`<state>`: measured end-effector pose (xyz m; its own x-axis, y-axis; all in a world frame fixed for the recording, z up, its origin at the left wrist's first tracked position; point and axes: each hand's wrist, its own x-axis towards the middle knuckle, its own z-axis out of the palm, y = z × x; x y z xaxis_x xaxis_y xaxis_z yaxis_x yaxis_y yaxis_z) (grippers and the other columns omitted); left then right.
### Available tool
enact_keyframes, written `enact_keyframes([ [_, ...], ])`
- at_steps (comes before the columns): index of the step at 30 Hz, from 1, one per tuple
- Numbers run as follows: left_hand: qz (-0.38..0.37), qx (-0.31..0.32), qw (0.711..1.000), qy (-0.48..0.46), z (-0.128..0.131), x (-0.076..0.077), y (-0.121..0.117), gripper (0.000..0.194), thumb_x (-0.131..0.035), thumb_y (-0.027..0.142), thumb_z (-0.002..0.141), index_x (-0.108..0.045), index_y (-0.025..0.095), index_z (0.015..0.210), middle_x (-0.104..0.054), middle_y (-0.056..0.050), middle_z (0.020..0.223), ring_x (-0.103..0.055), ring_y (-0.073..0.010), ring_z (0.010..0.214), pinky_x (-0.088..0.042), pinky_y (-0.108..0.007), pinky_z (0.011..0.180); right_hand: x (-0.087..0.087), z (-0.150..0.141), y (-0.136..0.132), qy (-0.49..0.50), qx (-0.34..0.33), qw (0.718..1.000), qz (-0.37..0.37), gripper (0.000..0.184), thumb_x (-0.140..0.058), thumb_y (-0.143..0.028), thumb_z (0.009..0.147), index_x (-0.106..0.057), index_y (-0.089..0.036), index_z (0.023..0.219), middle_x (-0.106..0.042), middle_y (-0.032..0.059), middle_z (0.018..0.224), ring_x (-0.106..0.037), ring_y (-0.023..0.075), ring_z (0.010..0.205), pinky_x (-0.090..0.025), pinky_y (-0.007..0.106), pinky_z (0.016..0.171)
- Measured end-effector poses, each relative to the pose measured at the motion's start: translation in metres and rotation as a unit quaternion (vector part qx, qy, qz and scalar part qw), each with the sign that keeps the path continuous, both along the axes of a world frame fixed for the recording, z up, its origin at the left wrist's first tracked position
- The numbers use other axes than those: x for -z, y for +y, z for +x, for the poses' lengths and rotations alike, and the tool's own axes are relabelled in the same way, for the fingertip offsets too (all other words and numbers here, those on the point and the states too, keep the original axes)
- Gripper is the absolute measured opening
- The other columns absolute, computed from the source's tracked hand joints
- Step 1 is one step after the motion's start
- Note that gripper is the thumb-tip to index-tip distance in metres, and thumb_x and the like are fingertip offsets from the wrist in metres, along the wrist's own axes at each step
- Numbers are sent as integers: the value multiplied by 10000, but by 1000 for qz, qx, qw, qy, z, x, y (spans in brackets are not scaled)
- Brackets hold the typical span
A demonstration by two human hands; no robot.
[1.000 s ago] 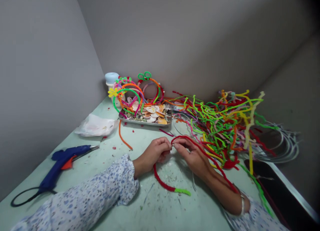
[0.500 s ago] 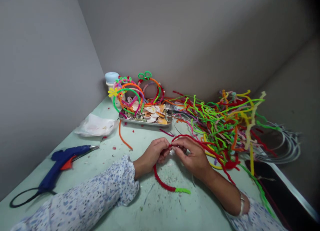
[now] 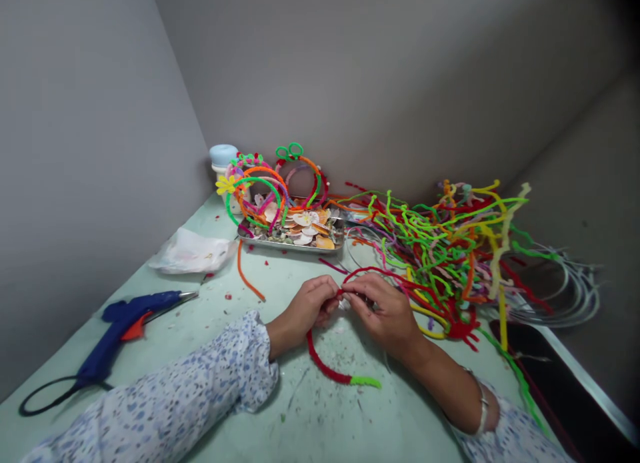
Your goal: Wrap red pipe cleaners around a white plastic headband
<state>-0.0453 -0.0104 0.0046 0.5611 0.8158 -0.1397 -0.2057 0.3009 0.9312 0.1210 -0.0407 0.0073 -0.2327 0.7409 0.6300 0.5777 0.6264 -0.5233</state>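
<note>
My left hand (image 3: pixel 315 306) is closed on a curved band wrapped in red pipe cleaner (image 3: pixel 327 368). The band's lower end curves out below the hand and finishes in a bright green wrapped tip (image 3: pixel 366 381). Fingertips of my right hand (image 3: pixel 383 309) pinch the red fuzzy strand right beside the left fingers. From that pinch a loose red pipe cleaner (image 3: pixel 367 269) loops over the right hand and trails right toward the coloured pile. The exact spot where strand and band meet is partly covered by my fingers.
A metal tray (image 3: pixel 290 248) of shells carries several colourful wrapped headbands (image 3: pixel 255 181). Right of it lies a tangled pile of pipe cleaners (image 3: pixel 425 233), with clear hoops (image 3: pixel 575 293) and a dark phone-like slab (image 3: pixel 575 389). At left are a blue glue gun (image 3: pixel 107 343) and a white plastic bag (image 3: pixel 193 251).
The trailing red strand at the right has shifted, and its loose end no longer hangs over my right wrist. Both hands stay nearly in place, still pinching.
</note>
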Motion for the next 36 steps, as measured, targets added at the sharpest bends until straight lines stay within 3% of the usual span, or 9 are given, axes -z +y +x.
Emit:
enact_keyframes([
  [22, 25, -15, 999, 28, 0, 0, -2, 140, -462, 230, 779, -448, 172, 653, -376, 65, 511, -291, -52, 396, -197, -202, 378, -7, -3, -2, -28, 23, 995, -91, 129, -513, -189, 889, -636, -192, 928, -614, 39, 861, -591, 160, 801, -464, 286, 723],
  [36, 18, -20, 999, 29, 0, -2, -2, 125, -464, 246, 762, -453, 173, 661, -370, 68, 514, -279, -50, 400, -188, -206, 394, -3, -3, -3, -10, 31, 998, -59, 121, -531, -192, 883, -634, -204, 946, -618, 53, 872, -589, 176, 833, -474, 301, 750],
])
